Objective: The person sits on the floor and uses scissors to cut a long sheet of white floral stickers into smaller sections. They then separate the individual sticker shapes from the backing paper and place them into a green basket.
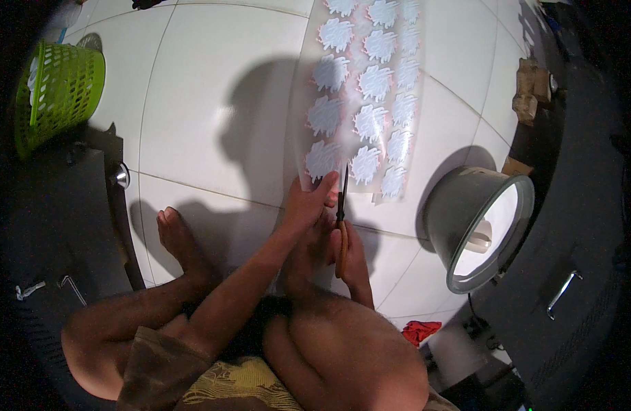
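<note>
A long translucent plastic sheet [351,89] with columns of white, ragged-edged patches edged in pink stretches away from me over the floor. My left hand [312,202] grips its near edge, thumb on top, below the left column. In my right hand [354,257] is a pair of scissors [341,212] with orange-brown handles and dark blades. The blades point away from me and reach the sheet between the left and middle columns. How far apart they are is hard to make out. Part of my left fingers is hidden.
On the right, a grey round lamp shade [442,219] with a bright inside lies tilted on the white tiles [185,116]. Brown cardboard pieces [531,89] and a red cloth [421,332] are also there. A green basket [69,89] and a dark cabinet [55,212] stand left. My bare foot [178,236] rests nearby.
</note>
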The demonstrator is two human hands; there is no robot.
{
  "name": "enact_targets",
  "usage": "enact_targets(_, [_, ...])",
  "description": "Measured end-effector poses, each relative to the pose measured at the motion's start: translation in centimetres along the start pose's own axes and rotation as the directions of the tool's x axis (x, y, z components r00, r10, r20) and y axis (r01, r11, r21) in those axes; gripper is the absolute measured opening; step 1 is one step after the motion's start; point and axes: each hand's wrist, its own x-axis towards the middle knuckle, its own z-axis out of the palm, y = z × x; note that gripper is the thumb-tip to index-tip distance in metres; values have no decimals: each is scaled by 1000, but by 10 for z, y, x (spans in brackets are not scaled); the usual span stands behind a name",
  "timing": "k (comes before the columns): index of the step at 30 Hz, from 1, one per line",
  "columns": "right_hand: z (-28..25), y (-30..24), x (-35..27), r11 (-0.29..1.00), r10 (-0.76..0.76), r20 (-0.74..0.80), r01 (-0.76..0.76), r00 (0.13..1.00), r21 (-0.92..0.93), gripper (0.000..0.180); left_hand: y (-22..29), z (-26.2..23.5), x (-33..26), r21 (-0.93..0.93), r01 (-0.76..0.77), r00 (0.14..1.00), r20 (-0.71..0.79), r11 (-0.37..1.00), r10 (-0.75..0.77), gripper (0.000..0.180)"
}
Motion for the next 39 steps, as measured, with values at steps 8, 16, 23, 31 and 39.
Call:
enact_targets(8, [2,1,4,998,-54,-21,53,998,-22,40,-5,-3,7,19,-6,1000,17,1000,6,30])
enact_targets(16, [8,1,2,998,-20,-50,23,999,62,43,-13,-5,11,-14,-35,997,65,999,36,29])
enact_targets(23, [3,-10,6,991,107,-11,-105,994,85,51,-11,-10,12,74,-57,994,96,996,50,29])
enact_targets(31, [-3,-35,15,988,139,27,-141,990,65,62,8,-18,7,36,-7,984,181,999,1,22])
enact_targets(39, [-4,-43,23,965,140,55,-148,989,217,70,15,-22,2,-13,100,967,235,995,-95,25])
